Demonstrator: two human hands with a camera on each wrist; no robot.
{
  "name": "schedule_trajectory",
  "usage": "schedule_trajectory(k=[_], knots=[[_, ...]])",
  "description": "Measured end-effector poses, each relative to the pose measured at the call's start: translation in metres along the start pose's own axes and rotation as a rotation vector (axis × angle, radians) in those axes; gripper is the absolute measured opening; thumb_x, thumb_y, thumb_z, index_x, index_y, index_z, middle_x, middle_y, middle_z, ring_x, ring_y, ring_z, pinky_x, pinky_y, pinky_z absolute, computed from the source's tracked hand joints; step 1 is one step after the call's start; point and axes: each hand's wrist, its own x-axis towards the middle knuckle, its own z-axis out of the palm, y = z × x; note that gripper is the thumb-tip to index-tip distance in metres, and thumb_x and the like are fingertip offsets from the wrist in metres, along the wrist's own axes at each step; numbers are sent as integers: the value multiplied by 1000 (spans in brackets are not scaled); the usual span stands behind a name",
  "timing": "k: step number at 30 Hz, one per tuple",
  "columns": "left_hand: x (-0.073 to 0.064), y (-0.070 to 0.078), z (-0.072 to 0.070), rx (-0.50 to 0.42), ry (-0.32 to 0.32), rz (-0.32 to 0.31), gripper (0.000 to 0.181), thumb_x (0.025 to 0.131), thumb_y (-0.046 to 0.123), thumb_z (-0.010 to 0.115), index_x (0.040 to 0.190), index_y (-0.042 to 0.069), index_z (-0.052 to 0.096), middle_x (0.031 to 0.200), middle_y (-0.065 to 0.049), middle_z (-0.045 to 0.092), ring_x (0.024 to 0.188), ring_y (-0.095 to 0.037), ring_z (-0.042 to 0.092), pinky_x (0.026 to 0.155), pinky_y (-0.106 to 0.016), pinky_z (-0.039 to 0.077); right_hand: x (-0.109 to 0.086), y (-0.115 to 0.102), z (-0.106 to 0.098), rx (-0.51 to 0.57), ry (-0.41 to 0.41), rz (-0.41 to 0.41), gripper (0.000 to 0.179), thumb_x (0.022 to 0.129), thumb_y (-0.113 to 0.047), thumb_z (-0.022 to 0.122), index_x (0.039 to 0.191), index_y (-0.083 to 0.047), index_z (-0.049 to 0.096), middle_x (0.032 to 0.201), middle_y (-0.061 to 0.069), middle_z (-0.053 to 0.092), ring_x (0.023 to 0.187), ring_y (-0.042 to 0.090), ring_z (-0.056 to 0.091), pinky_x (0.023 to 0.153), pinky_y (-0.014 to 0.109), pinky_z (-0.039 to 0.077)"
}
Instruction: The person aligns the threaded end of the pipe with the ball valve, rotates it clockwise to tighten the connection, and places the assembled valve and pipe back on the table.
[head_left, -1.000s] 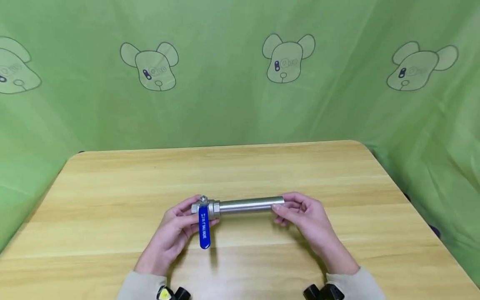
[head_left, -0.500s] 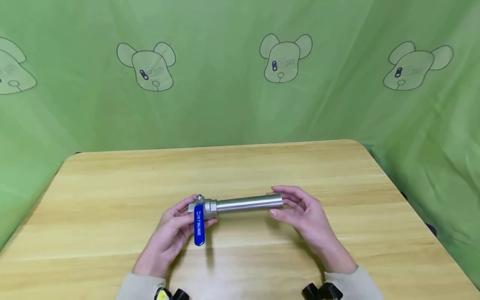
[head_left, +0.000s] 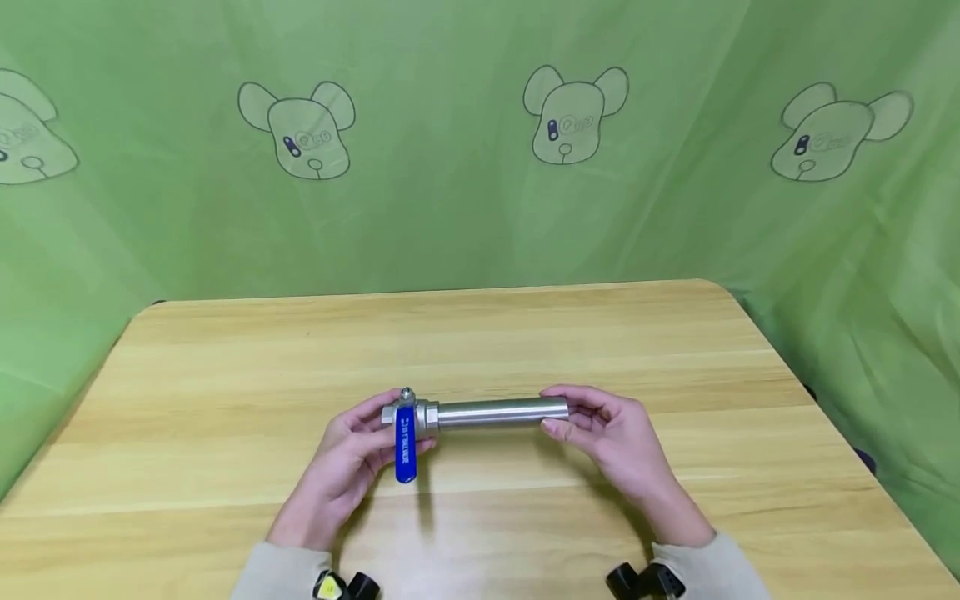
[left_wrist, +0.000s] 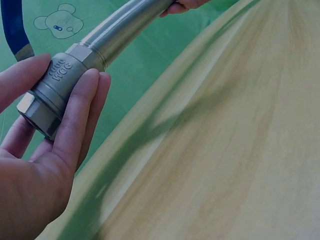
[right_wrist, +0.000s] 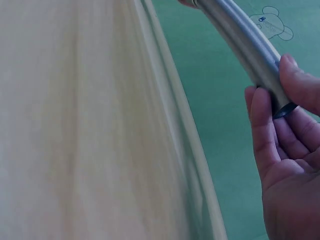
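Observation:
A steel ball valve (head_left: 425, 417) with a blue lever handle (head_left: 406, 446) is joined to a straight metal pipe (head_left: 502, 412), held level above the table. My left hand (head_left: 348, 458) grips the valve body, thumb on one side and fingers on the other; the raised letters on the valve (left_wrist: 60, 70) show in the left wrist view. At the pipe's free right end, my right hand (head_left: 618, 433) pinches the tube between thumb and fingers. The right wrist view shows the open pipe end (right_wrist: 285, 109) between them. Threads at the joint are hidden.
A wooden table (head_left: 480, 342) with rounded far corners lies beneath the hands. Green cloth (head_left: 435, 233) printed with bear heads hangs behind it and along both sides. Black devices (head_left: 645, 581) are strapped at both wrists.
My right fingers loosened from the pipe end half a second ago and have closed round it again. The blue lever looks slightly shorter, as the valve and pipe have turned a little. My left hand keeps its grip.

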Motion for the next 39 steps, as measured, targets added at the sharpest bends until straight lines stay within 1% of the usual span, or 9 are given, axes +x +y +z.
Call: schedule_trajectory(k=[5, 10, 15, 23, 28, 31, 33, 34, 39], knots=[[0, 0, 4, 43, 27, -3, 69, 91, -18, 63, 156, -10, 44, 132, -13, 72, 109, -23, 78, 104, -46, 65, -1, 0, -1, -38, 15, -43, 38, 86, 2, 85, 122, 4, 75, 110, 25, 76, 90, 10, 76, 83, 21, 69], [-2, 1, 6, 82, 47, 4, 73, 88, -20, 65, 156, -9, 43, 136, -15, 68, 110, -24, 77, 102, -45, 66, -3, -3, 0, -17, 36, 26, 40, 85, -1, 86, 123, 4, 75, 109, 21, 77, 90, 11, 75, 85, 22, 68], [-3, 2, 5, 108, 38, 18, 67, 87, -19, 68, 151, -9, 51, 134, -13, 74, 113, -23, 77, 104, -42, 65, -2, -6, 1, 40, 54, 91, 44, 83, 0, 87, 125, 6, 73, 107, 16, 77, 90, 12, 75, 84, 21, 68], [-2, 3, 5, 132, 31, 19, 56, 82, -18, 74, 134, 3, 72, 122, 0, 81, 115, -20, 76, 105, -37, 65, -2, -5, 2, 32, 56, 122, 45, 84, -2, 88, 127, 4, 74, 112, 14, 79, 92, 10, 75, 85, 20, 67], [1, 4, 8, 129, 1, 41, 55, 85, -17, 74, 135, 5, 72, 124, 0, 81, 113, -20, 78, 104, -37, 66, 0, -7, 0, 61, 57, 147, 46, 85, -2, 87, 128, 6, 72, 108, 11, 80, 87, 11, 75, 79, 23, 68], [3, 6, 8, 154, -10, 67, 52, 87, -15, 74, 135, 5, 72, 127, -1, 80, 106, -18, 79, 100, -35, 67, 2, -7, -1, 80, 64, 172, 48, 86, -1, 86, 130, 7, 71, 108, 8, 80, 89, 12, 76, 82, 23, 69], [4, 7, 7, 205, 6, 79, 51, 87, -13, 76, 133, 8, 74, 129, -4, 79, 103, -17, 80, 99, -33, 68, 3, -5, 0, 87, 68, 194, 48, 86, -2, 86, 131, 5, 71, 110, 7, 80, 95, 11, 76, 87, 23, 68], [4, 8, 6, 236, 19, 84, 51, 87, -12, 77, 134, 4, 72, 131, -6, 78, 102, -16, 80, 98, -32, 67, 3, -4, 1, 88, 67, 202, 48, 86, -2, 86, 131, 4, 71, 111, 8, 79, 97, 11, 76, 89, 22, 68], [1, 9, 4, 351, 142, 73, 53, 83, -14, 78, 132, 2, 72, 140, -11, 71, 107, -18, 76, 97, -30, 67, 4, -1, 9, 95, 49, 236, 49, 88, -4, 86, 135, 1, 70, 119, 13, 77, 102, 12, 76, 94, 21, 66]])
